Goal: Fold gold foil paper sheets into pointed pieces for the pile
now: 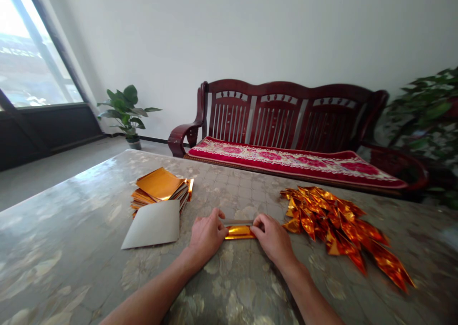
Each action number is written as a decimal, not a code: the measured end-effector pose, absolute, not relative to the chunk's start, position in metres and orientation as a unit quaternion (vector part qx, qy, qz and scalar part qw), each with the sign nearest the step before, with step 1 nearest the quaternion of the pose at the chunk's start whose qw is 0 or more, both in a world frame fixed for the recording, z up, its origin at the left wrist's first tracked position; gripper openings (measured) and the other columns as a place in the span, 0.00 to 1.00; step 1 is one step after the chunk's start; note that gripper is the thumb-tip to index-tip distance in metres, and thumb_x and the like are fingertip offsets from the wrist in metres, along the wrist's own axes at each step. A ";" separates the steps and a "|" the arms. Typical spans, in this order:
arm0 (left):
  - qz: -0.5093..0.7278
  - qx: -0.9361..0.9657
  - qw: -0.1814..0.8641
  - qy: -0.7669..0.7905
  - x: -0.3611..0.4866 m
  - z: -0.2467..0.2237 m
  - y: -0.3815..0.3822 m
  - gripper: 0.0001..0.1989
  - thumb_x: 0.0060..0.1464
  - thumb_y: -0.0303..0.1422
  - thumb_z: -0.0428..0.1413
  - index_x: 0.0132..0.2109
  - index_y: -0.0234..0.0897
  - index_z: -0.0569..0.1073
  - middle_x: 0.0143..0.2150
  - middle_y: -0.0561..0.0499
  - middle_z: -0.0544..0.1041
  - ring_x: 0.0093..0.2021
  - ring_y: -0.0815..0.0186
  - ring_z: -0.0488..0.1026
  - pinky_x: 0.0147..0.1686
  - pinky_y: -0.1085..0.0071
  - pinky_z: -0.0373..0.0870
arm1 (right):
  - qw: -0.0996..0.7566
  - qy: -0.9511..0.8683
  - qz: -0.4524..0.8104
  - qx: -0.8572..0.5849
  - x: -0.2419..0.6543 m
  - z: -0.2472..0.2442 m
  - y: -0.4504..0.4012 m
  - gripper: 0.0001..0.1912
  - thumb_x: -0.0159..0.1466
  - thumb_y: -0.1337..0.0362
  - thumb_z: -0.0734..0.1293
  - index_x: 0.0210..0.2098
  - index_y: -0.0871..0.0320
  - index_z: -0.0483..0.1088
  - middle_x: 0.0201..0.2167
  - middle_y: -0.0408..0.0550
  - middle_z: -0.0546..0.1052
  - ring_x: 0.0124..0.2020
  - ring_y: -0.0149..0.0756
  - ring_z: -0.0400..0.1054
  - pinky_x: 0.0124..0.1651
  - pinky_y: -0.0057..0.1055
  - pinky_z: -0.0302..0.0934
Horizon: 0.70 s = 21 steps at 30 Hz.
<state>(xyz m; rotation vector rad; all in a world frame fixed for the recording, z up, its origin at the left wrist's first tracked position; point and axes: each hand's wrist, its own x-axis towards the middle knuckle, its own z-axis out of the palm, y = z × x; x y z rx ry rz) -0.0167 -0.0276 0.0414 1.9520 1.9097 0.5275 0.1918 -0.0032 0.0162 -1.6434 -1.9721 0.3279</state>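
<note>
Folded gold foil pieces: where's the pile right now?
In the head view, the pile of folded gold foil pieces lies on the right side of the table, just right of the right hand and in front of the red wooden bench.

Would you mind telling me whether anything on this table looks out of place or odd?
Nothing looks damaged, but the stack of gold foil sheets is ragged, its edges fanned unevenly, and a pale grey sheet lies askew at its front. To the right, the folded foil pieces sprawl in a loose heap rather than in neat rows.
</note>
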 end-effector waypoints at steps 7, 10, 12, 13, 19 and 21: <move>0.187 0.688 0.183 0.677 -0.016 0.041 -0.028 0.16 0.53 0.32 0.55 0.49 0.42 0.64 0.33 0.58 0.81 0.40 0.63 0.78 0.41 0.66 0.58 | 0.278 -0.732 0.124 -0.610 0.192 0.017 -0.003 0.03 0.58 0.64 0.65 0.28 0.53 0.68 0.29 0.40 0.75 0.32 0.35 0.68 0.34 0.28 0.53; 0.192 0.689 0.184 0.674 -0.016 0.040 -0.028 0.16 0.53 0.32 0.55 0.49 0.42 0.63 0.33 0.58 0.80 0.41 0.62 0.78 0.42 0.66 0.58 | 0.278 -0.729 0.130 -0.612 0.192 0.017 -0.003 0.02 0.58 0.64 0.65 0.28 0.53 0.68 0.29 0.40 0.76 0.32 0.35 0.69 0.33 0.28 0.53; 0.198 0.690 0.176 0.674 -0.017 0.039 -0.028 0.15 0.53 0.33 0.56 0.48 0.41 0.63 0.34 0.56 0.80 0.43 0.62 0.77 0.42 0.67 0.58 | 0.276 -0.727 0.135 -0.614 0.192 0.017 -0.003 0.02 0.58 0.64 0.65 0.28 0.53 0.68 0.29 0.40 0.76 0.33 0.35 0.69 0.34 0.28 0.53; 0.200 0.689 0.168 0.676 -0.017 0.038 -0.028 0.15 0.53 0.33 0.56 0.47 0.41 0.63 0.36 0.55 0.79 0.44 0.62 0.76 0.42 0.67 0.59 | 0.274 -0.726 0.136 -0.615 0.192 0.017 -0.003 0.02 0.57 0.64 0.65 0.28 0.53 0.68 0.29 0.40 0.76 0.33 0.34 0.69 0.34 0.28 0.53; 0.199 0.709 0.090 0.670 -0.016 0.037 -0.030 0.12 0.54 0.33 0.58 0.44 0.40 0.65 0.44 0.51 0.74 0.48 0.61 0.71 0.43 0.66 0.59 | 0.270 -0.714 0.148 -0.628 0.191 0.016 -0.002 0.02 0.57 0.64 0.66 0.31 0.53 0.68 0.31 0.39 0.77 0.34 0.34 0.69 0.34 0.27 0.52; 0.191 0.727 0.049 0.657 -0.014 0.038 -0.033 0.10 0.56 0.33 0.57 0.44 0.40 0.66 0.44 0.51 0.72 0.48 0.59 0.69 0.44 0.65 0.60 | 0.273 -0.707 0.154 -0.634 0.190 0.015 -0.001 0.03 0.57 0.64 0.66 0.32 0.53 0.67 0.31 0.39 0.77 0.34 0.34 0.70 0.34 0.27 0.53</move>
